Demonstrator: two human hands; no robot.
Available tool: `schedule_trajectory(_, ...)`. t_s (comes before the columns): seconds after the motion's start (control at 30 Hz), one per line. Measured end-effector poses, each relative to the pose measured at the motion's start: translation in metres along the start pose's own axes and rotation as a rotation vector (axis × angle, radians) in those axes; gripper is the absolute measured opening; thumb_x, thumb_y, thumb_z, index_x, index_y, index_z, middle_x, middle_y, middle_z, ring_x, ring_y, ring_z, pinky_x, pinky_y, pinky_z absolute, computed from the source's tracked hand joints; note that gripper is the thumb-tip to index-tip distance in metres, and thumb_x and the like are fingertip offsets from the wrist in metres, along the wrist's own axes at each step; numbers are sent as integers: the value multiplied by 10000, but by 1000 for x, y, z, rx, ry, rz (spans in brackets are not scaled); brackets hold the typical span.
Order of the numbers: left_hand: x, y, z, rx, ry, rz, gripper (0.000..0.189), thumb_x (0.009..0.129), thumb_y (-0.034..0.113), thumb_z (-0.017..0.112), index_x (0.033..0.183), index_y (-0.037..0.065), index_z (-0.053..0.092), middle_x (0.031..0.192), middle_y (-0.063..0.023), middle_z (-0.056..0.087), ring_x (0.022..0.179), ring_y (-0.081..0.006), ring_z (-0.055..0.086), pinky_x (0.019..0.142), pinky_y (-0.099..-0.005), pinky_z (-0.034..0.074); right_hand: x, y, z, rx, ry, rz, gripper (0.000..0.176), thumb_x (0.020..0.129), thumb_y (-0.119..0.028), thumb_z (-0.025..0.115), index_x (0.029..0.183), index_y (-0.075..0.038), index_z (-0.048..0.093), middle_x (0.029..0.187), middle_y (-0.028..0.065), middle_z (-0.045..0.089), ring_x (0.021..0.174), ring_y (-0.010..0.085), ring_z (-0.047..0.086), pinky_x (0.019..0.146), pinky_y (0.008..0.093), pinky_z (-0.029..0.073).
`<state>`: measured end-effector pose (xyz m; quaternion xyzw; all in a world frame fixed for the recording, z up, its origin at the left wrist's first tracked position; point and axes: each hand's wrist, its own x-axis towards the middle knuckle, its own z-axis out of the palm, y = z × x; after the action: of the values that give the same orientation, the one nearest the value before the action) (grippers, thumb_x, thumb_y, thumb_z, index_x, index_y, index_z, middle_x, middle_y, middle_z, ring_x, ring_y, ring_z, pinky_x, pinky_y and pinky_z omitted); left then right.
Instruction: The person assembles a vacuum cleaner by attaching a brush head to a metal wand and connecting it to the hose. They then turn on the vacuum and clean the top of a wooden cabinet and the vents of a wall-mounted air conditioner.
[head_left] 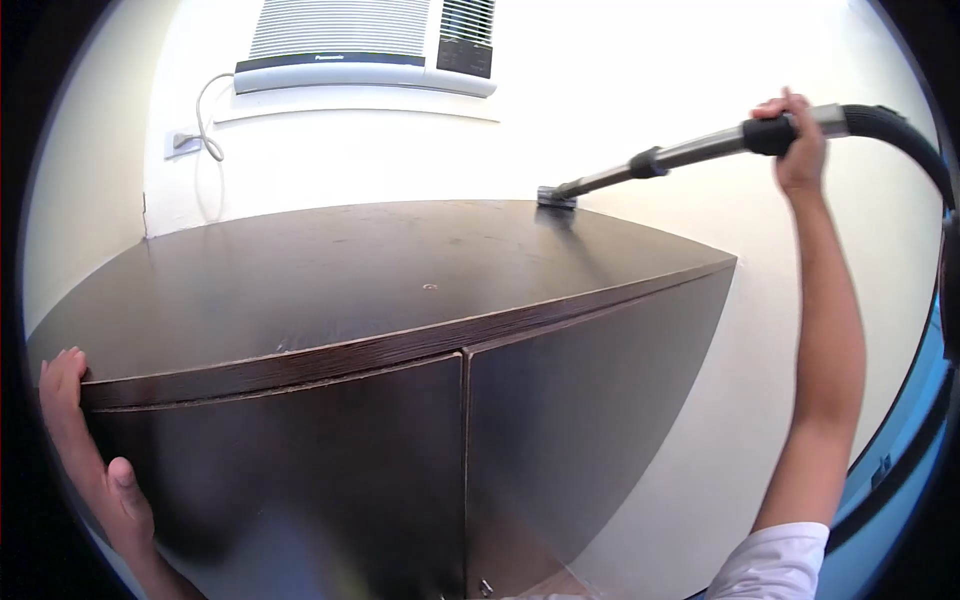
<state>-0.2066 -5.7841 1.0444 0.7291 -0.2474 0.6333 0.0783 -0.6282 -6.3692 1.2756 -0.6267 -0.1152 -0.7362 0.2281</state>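
Observation:
At the right, my right hand [800,140] is wrapped round the dark grip of a vacuum cleaner wand [700,150], near where the black hose joins it. The metal wand slants down to the left, and its small brush head [557,198] rests on the far edge of the dark brown cabinet top [350,270], by the wall. My left hand [85,430] is at the cabinet's left front corner, its fingers apart and over the edge, the thumb pointing up beside the door. Nothing is held in it.
A window air conditioner [340,75] sits in the wall above the cabinet, its cord running to an outlet [183,143]. Two dark cabinet doors [300,480] face me. The black hose [905,150] curves down along the right edge. A tiny ring-like mark [430,287] shows on the top.

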Motion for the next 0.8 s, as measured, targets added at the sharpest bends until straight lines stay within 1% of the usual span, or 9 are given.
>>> schedule_trajectory(0.13,8,29,15,-39,24,-71,992,903,861,173,1489,116,465,1515,-180,467,1459,-394,392,1198,-570,295,56,-46,-87,-116,-115,-59,245,1030,-275,587,835,-128,600,782,47,622,830,177,651,975,378,548)
schedule_trajectory(0.23,-3,8,4,-30,5,-65,984,903,860,164,1493,133,468,1518,-171,473,1465,-390,389,1201,-574,290,74,-129,-135,-144,-108,-14,264,1036,-311,593,822,-158,576,766,32,578,810,157,620,1008,366,546)
schedule_trajectory(0.3,-3,13,2,-25,28,-77,987,902,862,165,1487,131,475,1509,-164,487,1467,-387,387,1202,-575,290,76,-123,-140,-121,-95,-30,263,1030,-303,609,815,-156,570,759,39,581,791,164,613,994,375,549)
schedule_trajectory(0.4,-3,5,11,-24,45,-83,994,899,868,166,1477,126,486,1495,-158,505,1467,-386,388,1202,-576,291,49,-70,-101,-60,-60,-58,257,1026,-285,616,811,-152,574,736,45,588,776,180,618,968,399,548)
schedule_trajectory(0.6,-5,12,9,-30,66,-100,1000,903,868,153,1452,111,508,1470,-166,518,1452,-384,407,1202,-575,292,-18,30,-27,368,175,123,291,1011,-271,629,757,-169,529,698,51,587,746,208,616,956,454,524)
schedule_trajectory(0.63,-6,13,8,-34,72,-101,999,906,865,149,1448,108,511,1463,-169,521,1445,-384,414,1201,-574,293,-23,31,-23,434,169,166,293,1016,-276,614,757,-168,530,704,50,588,772,221,617,982,473,508)
schedule_trajectory(0.73,-5,13,8,-119,73,-99,997,915,855,145,1426,86,522,1432,-180,535,1419,-384,440,1199,-569,299,-23,6,-24,348,89,63,294,1014,-289,606,758,-156,550,713,56,590,801,232,618,1005,482,494)
schedule_trajectory(0.77,-4,13,6,-126,73,-94,992,919,851,148,1419,81,524,1424,-181,537,1412,-384,445,1200,-569,298,-11,-13,-29,319,30,45,307,1013,-295,597,751,-137,568,719,68,589,812,243,618,1019,496,485)
schedule_trajectory(0.8,-3,16,7,-126,77,-91,987,923,846,152,1413,76,525,1417,-182,540,1406,-384,450,1201,-568,297,3,-25,-51,383,-173,56,350,1045,-287,534,790,-65,626,796,112,618,899,271,625,1075,496,467)
